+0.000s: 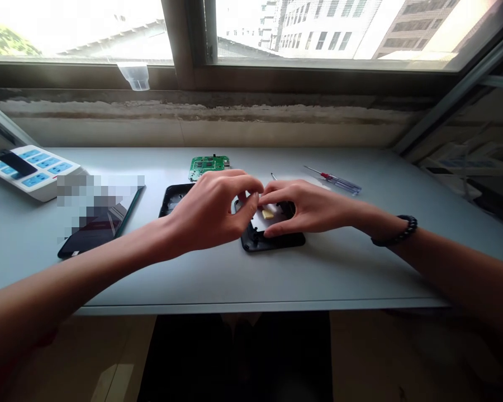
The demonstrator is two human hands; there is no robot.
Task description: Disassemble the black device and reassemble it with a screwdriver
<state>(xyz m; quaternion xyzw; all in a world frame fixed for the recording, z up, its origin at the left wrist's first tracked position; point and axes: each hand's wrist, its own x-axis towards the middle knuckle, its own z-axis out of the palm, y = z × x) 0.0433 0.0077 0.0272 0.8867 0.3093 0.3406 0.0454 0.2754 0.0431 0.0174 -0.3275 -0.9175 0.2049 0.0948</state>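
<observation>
Both of my hands meet over a black plastic case half (pixel 272 240) lying on the grey desk (pixel 235 273). Inside the case are a pale metal plate and a small yellow pad (pixel 267 214). My left hand (pixel 212 209) has its fingers curled, the tips pinched at the plate's upper edge. My right hand (pixel 305 206) is bent over the case from the right, thumb on its lower rim and fingertips meeting the left hand's. What the fingertips pinch is too small to make out.
A second black case half (pixel 172 198) lies left of the hands, a green circuit board (pixel 209 164) behind them. A red-handled screwdriver (pixel 333 180) rests at the right. A phone (pixel 94 229) and a white power strip (pixel 29 170) sit at the left.
</observation>
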